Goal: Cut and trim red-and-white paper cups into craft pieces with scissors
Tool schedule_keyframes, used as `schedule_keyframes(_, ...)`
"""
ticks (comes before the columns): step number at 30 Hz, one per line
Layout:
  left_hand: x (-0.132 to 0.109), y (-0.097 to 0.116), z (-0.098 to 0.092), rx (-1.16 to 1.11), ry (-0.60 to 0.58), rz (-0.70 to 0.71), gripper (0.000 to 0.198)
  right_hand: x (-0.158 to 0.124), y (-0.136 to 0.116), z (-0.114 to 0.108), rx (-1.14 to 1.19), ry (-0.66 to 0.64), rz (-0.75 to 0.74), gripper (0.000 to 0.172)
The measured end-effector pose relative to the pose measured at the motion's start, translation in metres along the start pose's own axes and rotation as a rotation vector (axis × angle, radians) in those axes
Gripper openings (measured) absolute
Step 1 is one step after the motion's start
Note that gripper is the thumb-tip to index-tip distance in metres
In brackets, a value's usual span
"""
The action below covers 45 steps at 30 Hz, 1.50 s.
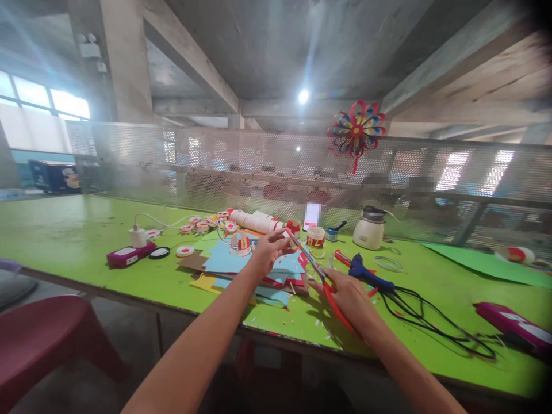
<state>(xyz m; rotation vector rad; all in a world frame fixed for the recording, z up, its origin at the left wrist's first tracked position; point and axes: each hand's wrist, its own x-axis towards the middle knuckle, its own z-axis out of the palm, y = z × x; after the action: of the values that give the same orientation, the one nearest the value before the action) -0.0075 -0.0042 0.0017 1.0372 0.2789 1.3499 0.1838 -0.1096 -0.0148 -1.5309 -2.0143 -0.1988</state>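
Observation:
My right hand [350, 297] is closed round the red handles of a pair of scissors [314, 265], whose blades point up and to the left. My left hand [269, 249] hovers above a pile of blue, red and yellow paper sheets [241, 265]. Its fingers are pinched together right at the scissor tips, on something too small to make out. Both hands are over the green table [86, 241], near its front edge.
A blue glue gun [366, 273] with a black cable [431, 322] lies right of my right hand. Paper rosettes [202, 224], tape rolls [316, 236], a white kettle [369, 229], a pink power bank [129, 254] and a maroon stool [47, 339] are around. A mesh screen carries a paper pinwheel [357, 129].

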Motion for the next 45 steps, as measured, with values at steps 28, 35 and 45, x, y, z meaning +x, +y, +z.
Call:
schedule_keyframes(28, 0.002, 0.0, -0.001, 0.108, 0.06, 0.044, 0.051, 0.001, -0.001, 0.005, -0.035, 0.034, 0.002, 0.03)
schedule_keyframes(35, 0.002, -0.001, 0.001, 0.155, 0.076, 0.066, 0.059, 0.001, 0.0, 0.007, -0.004, 0.073, -0.011, 0.027)
schedule_keyframes(45, -0.005, 0.004, 0.008, 0.097, -0.029, 0.058, 0.059, 0.002, 0.012, 0.014, -0.008, 0.1, -0.027, 0.029)
